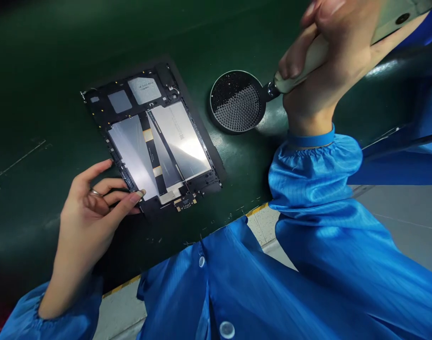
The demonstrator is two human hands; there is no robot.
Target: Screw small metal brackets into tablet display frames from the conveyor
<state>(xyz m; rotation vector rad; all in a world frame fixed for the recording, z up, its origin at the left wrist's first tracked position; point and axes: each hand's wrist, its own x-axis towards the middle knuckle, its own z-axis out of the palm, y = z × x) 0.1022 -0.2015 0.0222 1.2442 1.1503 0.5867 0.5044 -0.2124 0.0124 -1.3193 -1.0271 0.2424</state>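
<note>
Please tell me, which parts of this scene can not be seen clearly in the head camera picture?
- Electric screwdriver: the right hand covers its grip, and the top edge cuts off its rear.
- Its tip: too small to tell whether it touches the round screw tray.
- Screws in that tray: too small to count.
- Opened tablet: the left hand covers its near corner; board markings are unreadable.
- Small parts at the left edge: cut off.
</note>
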